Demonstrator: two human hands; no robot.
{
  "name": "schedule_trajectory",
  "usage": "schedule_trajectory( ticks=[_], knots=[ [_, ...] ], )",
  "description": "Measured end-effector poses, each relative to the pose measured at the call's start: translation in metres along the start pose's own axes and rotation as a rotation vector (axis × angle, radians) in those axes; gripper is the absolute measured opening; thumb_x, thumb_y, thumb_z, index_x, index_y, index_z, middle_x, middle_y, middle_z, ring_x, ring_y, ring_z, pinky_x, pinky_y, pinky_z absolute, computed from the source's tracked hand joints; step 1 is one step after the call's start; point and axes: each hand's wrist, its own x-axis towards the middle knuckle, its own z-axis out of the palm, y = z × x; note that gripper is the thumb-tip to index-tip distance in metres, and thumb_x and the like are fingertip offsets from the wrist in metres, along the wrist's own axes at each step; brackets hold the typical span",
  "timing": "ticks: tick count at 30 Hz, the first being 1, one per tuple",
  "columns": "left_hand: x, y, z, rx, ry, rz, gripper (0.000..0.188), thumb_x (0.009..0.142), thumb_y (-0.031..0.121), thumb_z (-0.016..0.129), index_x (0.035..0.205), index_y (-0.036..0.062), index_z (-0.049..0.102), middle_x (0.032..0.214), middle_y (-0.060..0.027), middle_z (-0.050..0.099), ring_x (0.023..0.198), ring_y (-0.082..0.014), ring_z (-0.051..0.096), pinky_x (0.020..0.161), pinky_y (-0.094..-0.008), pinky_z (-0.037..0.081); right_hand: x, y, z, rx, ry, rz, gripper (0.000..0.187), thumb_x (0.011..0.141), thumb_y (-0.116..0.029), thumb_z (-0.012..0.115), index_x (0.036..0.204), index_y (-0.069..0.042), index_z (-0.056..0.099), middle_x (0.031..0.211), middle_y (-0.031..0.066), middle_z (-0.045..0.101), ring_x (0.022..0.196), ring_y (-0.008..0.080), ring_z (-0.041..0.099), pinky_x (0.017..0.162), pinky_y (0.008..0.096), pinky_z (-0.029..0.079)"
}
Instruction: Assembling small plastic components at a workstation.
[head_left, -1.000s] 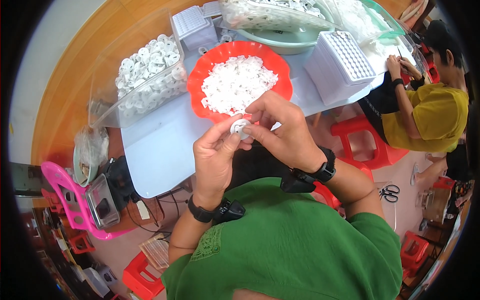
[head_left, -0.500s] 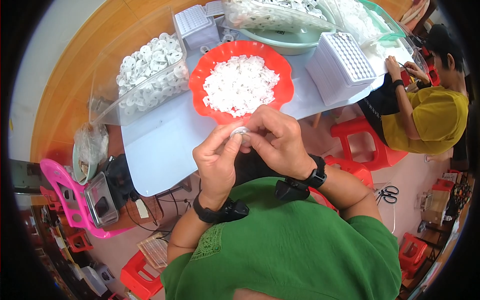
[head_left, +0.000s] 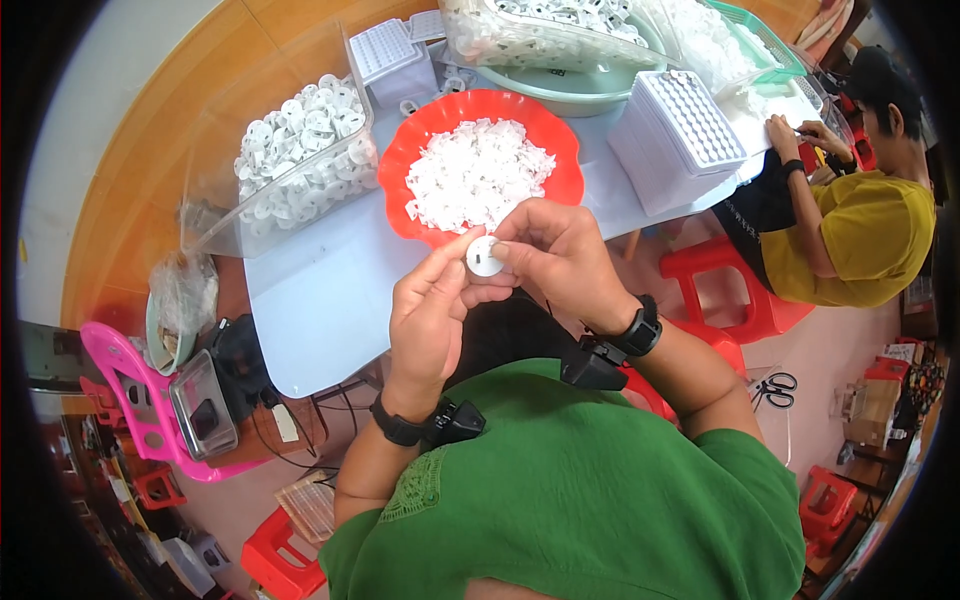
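Observation:
A small white plastic disc (head_left: 483, 260) with a dark slot is held near the front edge of the table, its flat face turned up. My left hand (head_left: 430, 318) grips it by the rim between thumb and fingers. On the disc's right side, the thumb and forefinger of my right hand (head_left: 575, 262) pinch the edge; whether they hold a smaller piece is hidden. Just beyond both hands stands a red scalloped bowl (head_left: 396, 188), heaped with small white plastic pieces (head_left: 478, 172).
Left of the bowl, a clear bin (head_left: 232, 232) holds many white round parts. White stacked trays (head_left: 650, 155) stand at the right, and a pale green basin (head_left: 560, 92) lies behind. A co-worker in a yellow shirt (head_left: 870, 235) sits at the far right beside red stools (head_left: 735, 300).
The disc has turned from a tilted, mostly covered position to show its slotted face. My left hand has opened out slightly around its rim, and the right fingers have shifted to its side.

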Motion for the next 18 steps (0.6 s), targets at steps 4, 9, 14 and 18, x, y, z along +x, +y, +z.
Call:
schedule_trajectory(
  ticks=[4,9,14,18],
  knots=[
    [0.001,-0.003,-0.004,0.118,-0.027,0.018,0.028,0.091,0.003,0.051,0.118,-0.0069,0.053,0.095,-0.0138,0.064,0.077,-0.0165,0.064,0.068,-0.0265,0.054,-0.005,-0.001,0.000,0.067,-0.022,-0.023,0.004,0.082,0.001,0.061,0.083,0.004,0.059,0.070,0.0043,0.061,0.060,0.0067,0.057,0.053,0.0219,0.047],
    [0.006,0.030,-0.019,0.449,-0.090,-0.125,0.027,0.087,0.002,0.053,0.112,-0.0049,0.057,0.090,-0.0137,0.066,0.065,-0.0119,0.062,0.056,-0.0225,0.052,-0.010,-0.020,-0.017,-0.228,-0.145,-0.042,0.007,0.081,-0.001,0.062,0.084,0.004,0.059,0.067,0.0051,0.060,0.063,0.0093,0.056,0.058,0.0256,0.046],
    [0.049,0.124,-0.063,0.230,0.044,0.169,0.028,0.093,0.006,0.050,0.117,-0.0087,0.050,0.102,-0.0212,0.061,0.085,-0.0168,0.063,0.071,-0.0232,0.055,0.009,-0.055,-0.054,-0.381,-0.039,-0.273,0.007,0.080,-0.003,0.064,0.080,0.003,0.060,0.064,0.0041,0.059,0.059,0.0080,0.054,0.054,0.0245,0.044],
    [0.068,0.162,-0.077,-0.172,0.168,0.159,0.036,0.096,0.009,0.045,0.124,-0.0109,0.038,0.121,-0.0317,0.050,0.104,-0.0272,0.061,0.089,-0.0307,0.053,0.045,-0.101,-0.081,-0.409,0.098,-0.388,0.008,0.080,-0.005,0.063,0.079,0.003,0.063,0.063,0.0034,0.060,0.057,0.0074,0.055,0.051,0.0223,0.044]
  ],
)
